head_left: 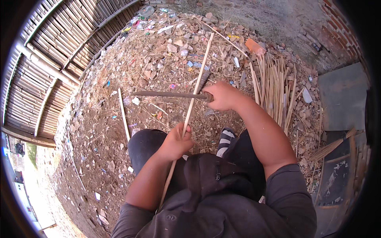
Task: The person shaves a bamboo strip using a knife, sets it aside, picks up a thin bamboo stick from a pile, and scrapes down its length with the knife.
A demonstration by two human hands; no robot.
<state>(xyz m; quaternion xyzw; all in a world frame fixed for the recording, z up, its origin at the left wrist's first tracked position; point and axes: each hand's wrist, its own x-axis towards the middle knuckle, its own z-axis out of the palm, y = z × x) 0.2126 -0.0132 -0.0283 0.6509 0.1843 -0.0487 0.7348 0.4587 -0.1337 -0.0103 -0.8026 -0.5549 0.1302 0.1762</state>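
Observation:
A long pale bamboo strip (193,99) runs up from beside my body to the rubble ahead. My left hand (176,142) is closed around its lower part, above my bent knee. In my right hand (223,95) is the handle end of a long, dark-bladed knife (168,94). The blade points left and crosses the strip above my left hand; whether its edge touches cannot be told. A dark ribbed piece (204,80) shows beside the right fingers and the strip; what it belongs to is partly hidden.
A pile of split bamboo strips (274,85) lies to the right, near an orange brick (254,46). Another strip (124,114) rests left of my knee. Rubble and litter cover the ground. A bamboo fence (55,59) stands left, a grey panel (343,97) right.

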